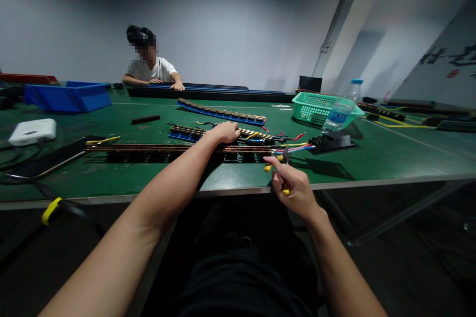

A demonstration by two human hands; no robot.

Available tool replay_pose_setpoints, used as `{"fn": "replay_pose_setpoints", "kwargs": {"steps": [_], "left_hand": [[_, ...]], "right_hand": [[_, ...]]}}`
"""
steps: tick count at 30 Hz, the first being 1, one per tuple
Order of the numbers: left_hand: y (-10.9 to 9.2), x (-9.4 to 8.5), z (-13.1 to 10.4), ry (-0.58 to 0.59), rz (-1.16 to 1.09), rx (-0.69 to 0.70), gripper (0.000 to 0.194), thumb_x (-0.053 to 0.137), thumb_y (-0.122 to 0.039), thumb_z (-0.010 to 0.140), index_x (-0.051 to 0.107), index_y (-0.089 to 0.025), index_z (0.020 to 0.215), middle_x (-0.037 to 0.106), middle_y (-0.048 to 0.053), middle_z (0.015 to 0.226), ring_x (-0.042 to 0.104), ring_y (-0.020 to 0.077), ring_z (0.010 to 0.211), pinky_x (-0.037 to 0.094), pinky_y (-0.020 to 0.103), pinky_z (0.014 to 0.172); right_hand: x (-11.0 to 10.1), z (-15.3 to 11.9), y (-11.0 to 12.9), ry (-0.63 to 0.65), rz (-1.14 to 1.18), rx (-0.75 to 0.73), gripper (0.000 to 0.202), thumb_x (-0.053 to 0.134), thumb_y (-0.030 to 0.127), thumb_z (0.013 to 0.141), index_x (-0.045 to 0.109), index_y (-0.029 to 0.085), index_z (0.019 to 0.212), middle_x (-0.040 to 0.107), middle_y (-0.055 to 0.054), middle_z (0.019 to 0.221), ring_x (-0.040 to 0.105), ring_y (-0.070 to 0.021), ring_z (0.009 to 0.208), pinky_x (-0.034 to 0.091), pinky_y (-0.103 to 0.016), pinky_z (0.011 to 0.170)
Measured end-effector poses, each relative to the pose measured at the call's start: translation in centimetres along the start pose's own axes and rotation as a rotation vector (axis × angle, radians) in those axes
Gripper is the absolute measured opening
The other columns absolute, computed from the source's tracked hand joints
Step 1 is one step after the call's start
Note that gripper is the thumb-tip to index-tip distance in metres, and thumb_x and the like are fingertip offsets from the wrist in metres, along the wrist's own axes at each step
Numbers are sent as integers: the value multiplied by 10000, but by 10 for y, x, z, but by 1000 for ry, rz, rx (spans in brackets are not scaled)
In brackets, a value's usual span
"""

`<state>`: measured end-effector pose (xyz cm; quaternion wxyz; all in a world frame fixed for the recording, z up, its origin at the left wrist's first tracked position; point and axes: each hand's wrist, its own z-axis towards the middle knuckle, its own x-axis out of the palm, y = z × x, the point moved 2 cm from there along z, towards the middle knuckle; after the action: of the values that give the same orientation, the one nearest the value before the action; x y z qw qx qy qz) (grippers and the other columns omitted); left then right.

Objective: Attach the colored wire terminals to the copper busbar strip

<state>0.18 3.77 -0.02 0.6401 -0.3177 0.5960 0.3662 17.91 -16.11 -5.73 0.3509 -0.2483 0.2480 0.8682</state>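
Observation:
My right hand (295,188) is closed round yellow-handled pliers (285,189). Their dark jaws are at the right end of a long strip with copper-coloured bars (167,148), close to where coloured wires (297,146) join it. Those wires run to a black connector block (332,142). My left hand (225,132) reaches across the long strip, its fingers curled down; what they grip is hidden. Just behind it lies a shorter blue-based strip (186,132) with loose wire ends. Farther back is another blue-based strip (223,111).
A blue bin (69,98), a white box (32,132) and a dark flat device (55,158) are at left. At right, a green basket (310,109) stands behind a water bottle (339,114). Across the table, a person (152,67) touches long black rails (211,94).

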Motion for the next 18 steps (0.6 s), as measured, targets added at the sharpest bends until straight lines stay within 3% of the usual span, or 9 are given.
{"fn": "replay_pose_setpoints", "kwargs": {"steps": [5, 9, 13, 16, 18], "left_hand": [[0, 0, -1, 5, -3, -3, 374, 377, -314, 980, 612, -134, 1209, 660, 160, 1245, 644, 284, 1106, 499, 355, 924], [2, 1, 2, -1, 8, 0, 379, 380, -321, 981, 611, -132, 1214, 656, 162, 1254, 642, 280, 1113, 495, 347, 931], [3, 3, 3, 0, 17, 1, 384, 371, -319, 986, 607, -131, 1223, 657, 161, 1257, 640, 272, 1121, 496, 336, 928], [2, 3, 3, -5, 17, 11, 382, 370, -314, 986, 609, -124, 1214, 658, 166, 1251, 641, 276, 1117, 498, 338, 921], [2, 2, 2, -6, 13, 13, 379, 373, -315, 983, 612, -123, 1206, 658, 169, 1248, 643, 282, 1111, 500, 344, 918]], "right_hand": [[-4, 3, -3, 137, -56, -3, 582, 476, 75, 792, 601, 261, 1330, 536, 24, 647, 502, -145, 557, 421, -265, 561], [-5, 1, 0, 153, 129, 104, 518, 552, 123, 822, 526, 256, 1322, 514, 43, 676, 512, -143, 590, 443, -263, 592], [-6, 1, 6, 185, 253, 171, 531, 697, 215, 790, 483, 255, 1274, 588, 17, 824, 597, -168, 773, 490, -305, 752], [-4, 2, 9, 134, 331, 246, 474, 721, 297, 814, 480, 246, 1220, 636, 7, 854, 616, -165, 795, 482, -316, 786], [-1, 5, 9, 62, 412, 336, 407, 713, 345, 832, 485, 243, 1153, 644, 16, 822, 602, -148, 728, 475, -292, 721]]}}
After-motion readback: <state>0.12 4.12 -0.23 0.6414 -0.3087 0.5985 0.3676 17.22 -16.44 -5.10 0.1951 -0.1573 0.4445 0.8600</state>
